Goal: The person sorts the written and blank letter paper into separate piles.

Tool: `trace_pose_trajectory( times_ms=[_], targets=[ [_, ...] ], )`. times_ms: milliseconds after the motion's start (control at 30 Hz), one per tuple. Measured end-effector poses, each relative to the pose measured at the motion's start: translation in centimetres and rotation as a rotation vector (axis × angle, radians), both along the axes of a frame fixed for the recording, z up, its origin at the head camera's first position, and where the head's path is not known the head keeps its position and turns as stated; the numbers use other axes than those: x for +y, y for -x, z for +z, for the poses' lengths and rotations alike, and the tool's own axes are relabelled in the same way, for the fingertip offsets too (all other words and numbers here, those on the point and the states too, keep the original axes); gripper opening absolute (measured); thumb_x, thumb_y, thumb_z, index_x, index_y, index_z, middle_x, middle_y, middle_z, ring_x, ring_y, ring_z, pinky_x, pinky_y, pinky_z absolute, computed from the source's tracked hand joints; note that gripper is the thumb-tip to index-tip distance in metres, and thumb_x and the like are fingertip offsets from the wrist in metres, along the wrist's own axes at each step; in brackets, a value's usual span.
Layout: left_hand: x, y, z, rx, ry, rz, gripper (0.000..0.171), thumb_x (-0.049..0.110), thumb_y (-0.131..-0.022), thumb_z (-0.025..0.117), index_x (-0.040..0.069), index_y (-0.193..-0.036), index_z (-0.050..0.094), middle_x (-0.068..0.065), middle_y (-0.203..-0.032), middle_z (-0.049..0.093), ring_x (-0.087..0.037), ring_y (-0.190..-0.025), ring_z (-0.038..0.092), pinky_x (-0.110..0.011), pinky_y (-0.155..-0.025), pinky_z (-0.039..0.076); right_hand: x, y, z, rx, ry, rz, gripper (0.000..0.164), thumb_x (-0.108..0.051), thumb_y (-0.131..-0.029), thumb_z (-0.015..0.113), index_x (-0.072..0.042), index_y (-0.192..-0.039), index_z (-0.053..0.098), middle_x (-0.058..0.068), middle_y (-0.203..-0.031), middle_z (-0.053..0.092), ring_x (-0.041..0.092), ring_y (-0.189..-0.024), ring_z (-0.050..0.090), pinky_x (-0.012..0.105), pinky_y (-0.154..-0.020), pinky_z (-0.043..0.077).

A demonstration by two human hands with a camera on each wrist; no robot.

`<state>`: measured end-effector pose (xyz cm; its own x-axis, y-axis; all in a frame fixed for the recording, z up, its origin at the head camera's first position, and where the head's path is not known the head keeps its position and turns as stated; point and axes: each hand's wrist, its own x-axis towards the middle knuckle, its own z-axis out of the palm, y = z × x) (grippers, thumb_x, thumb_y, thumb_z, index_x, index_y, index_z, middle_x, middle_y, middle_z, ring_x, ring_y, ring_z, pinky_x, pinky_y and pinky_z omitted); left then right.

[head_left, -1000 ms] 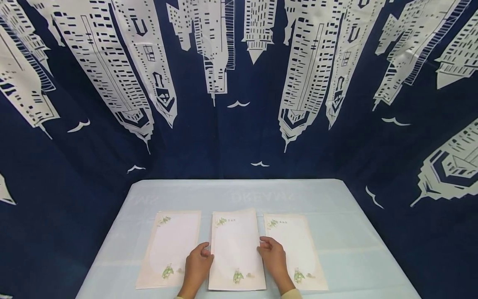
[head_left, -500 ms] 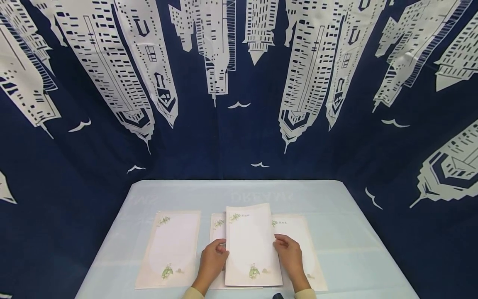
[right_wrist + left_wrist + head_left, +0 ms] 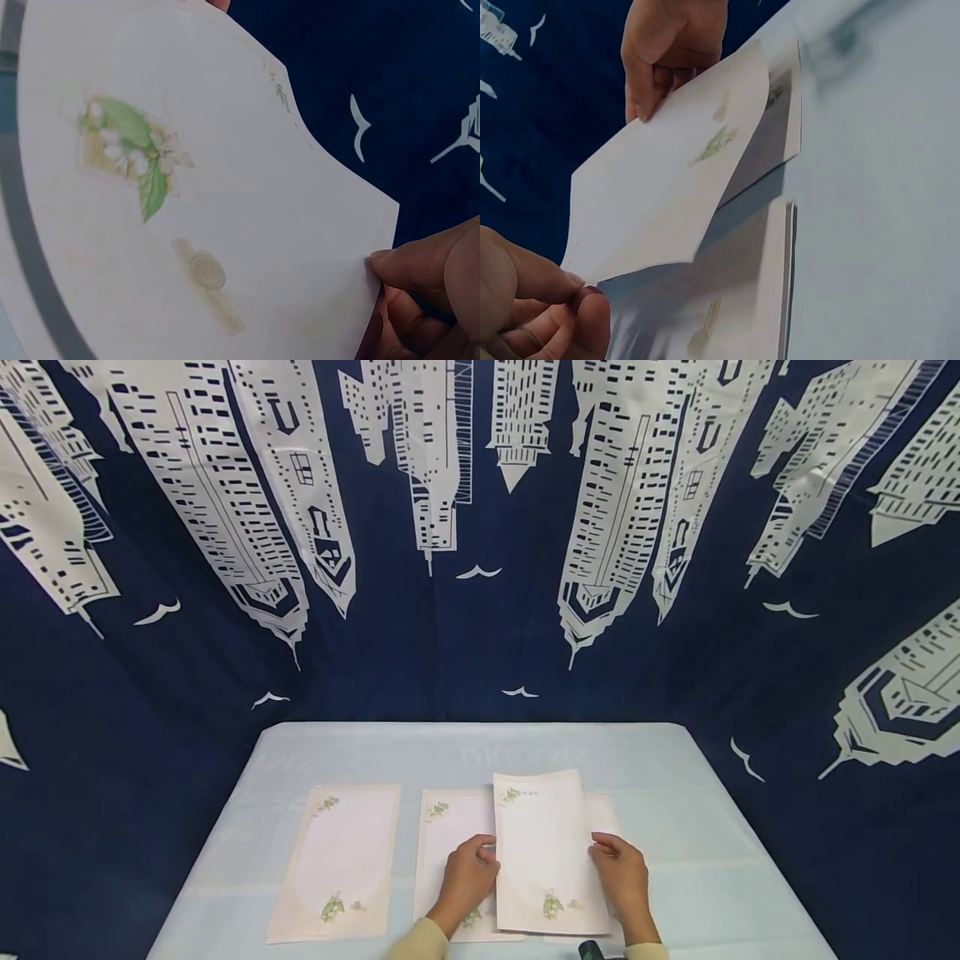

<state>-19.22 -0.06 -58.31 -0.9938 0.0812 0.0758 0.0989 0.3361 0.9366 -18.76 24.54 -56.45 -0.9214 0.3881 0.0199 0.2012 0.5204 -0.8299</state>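
Observation:
Both hands hold one sheet of floral stationery paper by its long sides. My left hand pinches the left edge between thumb and fingers, and my right hand pinches the right edge. The sheet is raised over the right stack of paper and hides most of it; its lower edge bows in the left wrist view. To the left lies the middle stack of paper, partly covered by my left hand and forearm. Green leaves and white blossoms are printed on the held sheet.
A third stack of the same paper lies at the left of the pale-blue covered table. Behind the table hangs a navy curtain printed with white buildings. A small dark object shows at the front edge.
Both hands have lifted the sheet off the middle stack and carried it right, over the right stack. The middle stack now shows another sheet beneath. The left stack stays put.

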Motion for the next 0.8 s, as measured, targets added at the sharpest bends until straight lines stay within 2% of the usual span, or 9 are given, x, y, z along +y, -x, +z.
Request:
trace_pose_trajectory(
  times_ms=[233, 367, 600, 800],
  targets=[
    [2.4, 0.4, -0.3, 0.007, -0.010, -0.021, 0.034, -0.008, -0.080, 0.072, -0.006, -0.114, 0.068, 0.004, -0.073, 0.063, -0.005, -0.046, 0.056, -0.022, -0.047, 0.050, 1.8, -0.1, 0.2, -0.011, -0.043, -0.033, 0.024, -0.003, -0.091, 0.064, 0.008, -0.112, 0.071, 0.018, -0.096, 0.073, 0.036, -0.091, 0.069, 0.031, -0.068, 0.051],
    [3.4, 0.6, -0.7, 0.026, 0.004, -0.027, 0.034, -0.008, -0.079, 0.073, -0.007, -0.113, 0.068, 0.007, -0.070, 0.062, -0.005, -0.046, 0.056, -0.022, -0.050, 0.050, 2.4, 0.0, 0.0, -0.016, -0.089, -0.054, 0.024, -0.002, -0.091, 0.062, 0.008, -0.110, 0.071, 0.019, -0.096, 0.073, 0.038, -0.090, 0.069, 0.036, -0.069, 0.052],
    [4.6, 0.6, -1.0, 0.064, 0.065, -0.026, 0.032, -0.006, -0.077, 0.074, -0.004, -0.108, 0.071, 0.004, -0.070, 0.066, -0.006, -0.059, 0.059, -0.026, -0.060, 0.052, 3.0, 0.1, -0.5, -0.035, -0.126, -0.097, 0.024, 0.000, -0.091, 0.060, 0.009, -0.110, 0.070, 0.021, -0.095, 0.072, 0.038, -0.088, 0.068, 0.048, -0.072, 0.053],
    [5.2, 0.7, -1.0, 0.066, 0.112, -0.081, 0.031, -0.003, -0.078, 0.075, -0.007, -0.108, 0.069, 0.002, -0.069, 0.068, -0.008, -0.060, 0.061, -0.028, -0.063, 0.053, 3.6, 0.4, -0.4, -0.051, -0.192, -0.076, 0.026, -0.002, -0.092, 0.059, 0.012, -0.111, 0.068, 0.025, -0.096, 0.071, 0.042, -0.090, 0.067, 0.055, -0.078, 0.052]
  ],
)
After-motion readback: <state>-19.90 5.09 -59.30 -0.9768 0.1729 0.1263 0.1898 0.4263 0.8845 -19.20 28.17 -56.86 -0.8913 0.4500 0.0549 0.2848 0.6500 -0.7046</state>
